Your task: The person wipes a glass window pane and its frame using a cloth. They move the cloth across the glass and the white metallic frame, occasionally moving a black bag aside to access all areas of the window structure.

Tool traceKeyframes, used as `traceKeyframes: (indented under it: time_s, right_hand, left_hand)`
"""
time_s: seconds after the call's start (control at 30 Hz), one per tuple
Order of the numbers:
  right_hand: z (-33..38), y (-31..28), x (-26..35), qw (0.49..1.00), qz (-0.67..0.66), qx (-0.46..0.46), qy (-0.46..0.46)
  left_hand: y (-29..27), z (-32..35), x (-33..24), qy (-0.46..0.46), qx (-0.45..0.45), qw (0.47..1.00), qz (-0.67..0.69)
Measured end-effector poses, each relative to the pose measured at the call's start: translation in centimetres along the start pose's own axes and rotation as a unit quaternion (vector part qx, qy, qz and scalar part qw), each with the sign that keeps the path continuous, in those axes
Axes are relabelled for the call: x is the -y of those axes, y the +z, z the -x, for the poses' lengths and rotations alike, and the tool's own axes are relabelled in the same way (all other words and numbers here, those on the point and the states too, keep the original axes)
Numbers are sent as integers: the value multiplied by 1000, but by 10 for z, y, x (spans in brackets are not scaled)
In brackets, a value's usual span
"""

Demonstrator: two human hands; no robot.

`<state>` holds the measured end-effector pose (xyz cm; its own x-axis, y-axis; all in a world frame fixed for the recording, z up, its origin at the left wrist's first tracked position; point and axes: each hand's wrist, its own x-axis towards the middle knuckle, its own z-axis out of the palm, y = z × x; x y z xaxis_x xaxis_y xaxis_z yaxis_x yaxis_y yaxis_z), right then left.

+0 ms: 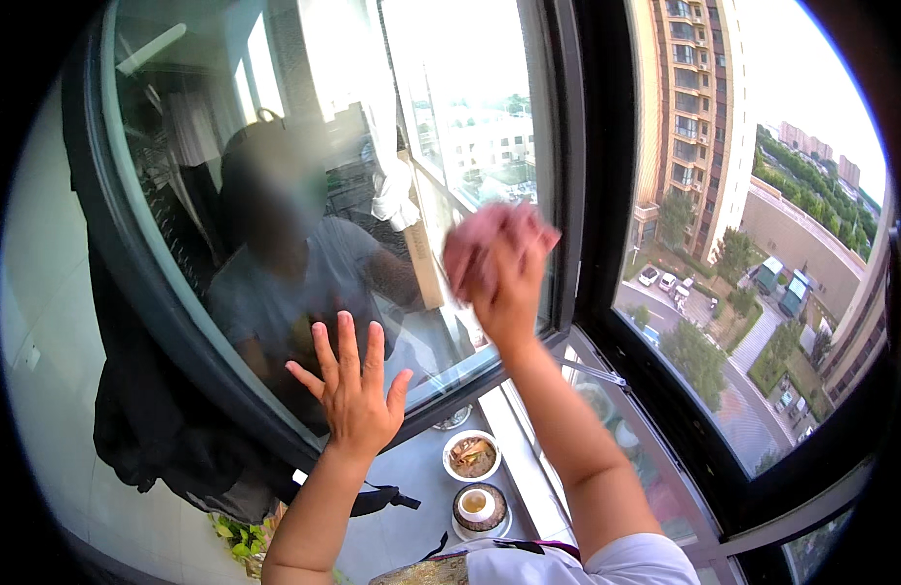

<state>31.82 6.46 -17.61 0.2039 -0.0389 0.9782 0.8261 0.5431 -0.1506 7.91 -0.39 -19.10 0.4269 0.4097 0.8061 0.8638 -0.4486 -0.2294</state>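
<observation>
A dark-framed window sash (572, 146) stands swung inward in front of me, its glass pane (372, 58) mirroring the room. My right hand (509, 292) presses a crumpled pink cloth (499, 244) to the right part of the glass, near the frame; the cloth is slightly blurred. With fingers spread, my left hand (353, 390) is at the lower part of the pane, seemingly flat against it. Nothing is in the left hand.
On the sill below are a white bowl with brownish contents (472, 456) and a small cup on a saucer (478, 505). A metal stay (592, 372) reaches across the opening. Dark cloth (177, 439) hangs at the left, above a leafy plant (241, 536). Outside, far below, lie buildings and parked cars.
</observation>
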Motion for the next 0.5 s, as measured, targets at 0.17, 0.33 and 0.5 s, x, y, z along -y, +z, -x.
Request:
traceKeyframes:
  time_s: [0.17, 0.33, 0.5]
  right_hand:
    - [-32, -18, -37, 997, 43, -20, 65]
    - [116, -33, -33, 987, 63, 12, 146]
    - [64, -40, -83, 991, 114, -59, 36]
  left_hand:
    - [17, -6, -27, 12, 32, 998, 49]
    - [31, -2, -43, 31, 61, 997, 42]
    - [41, -5, -56, 41, 65, 996, 52]
